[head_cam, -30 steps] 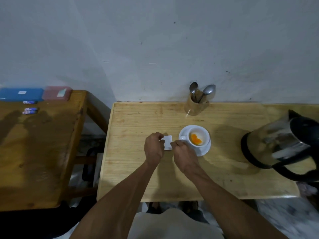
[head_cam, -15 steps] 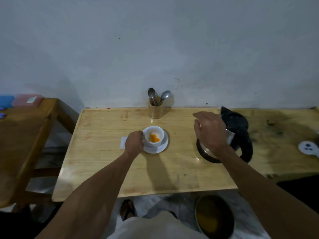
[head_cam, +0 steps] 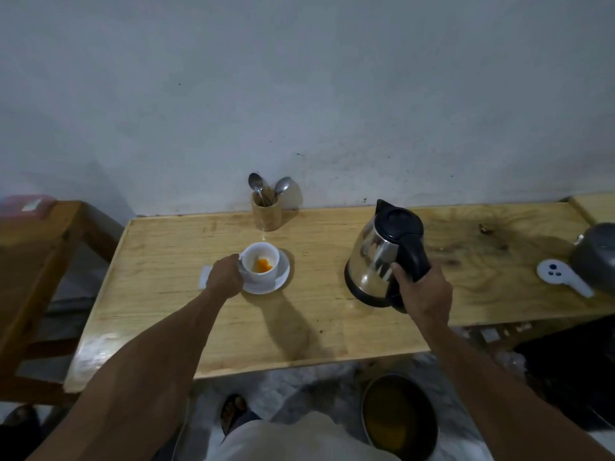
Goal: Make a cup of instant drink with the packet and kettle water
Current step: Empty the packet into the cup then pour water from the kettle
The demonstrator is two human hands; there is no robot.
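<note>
Right hand (head_cam: 424,291) wraps the kettle (head_cam: 382,257) handle, left hand (head_cam: 226,277) fingers curled on the cup (head_cam: 261,266): pour slowly onto the powder (head_cam: 263,265).

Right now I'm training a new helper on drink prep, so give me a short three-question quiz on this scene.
1. True or false: the cup already has water in it.
2. Which hand grips the kettle handle? A) left B) right C) neither
3. Fill in: the spoons stand in a holder by the ____.

Key:
1. False. Only orange powder lies in the cup, which sits on its saucer.
2. B. The right hand is wrapped around the handle; the left hand is at the cup.
3. Wall.
</note>
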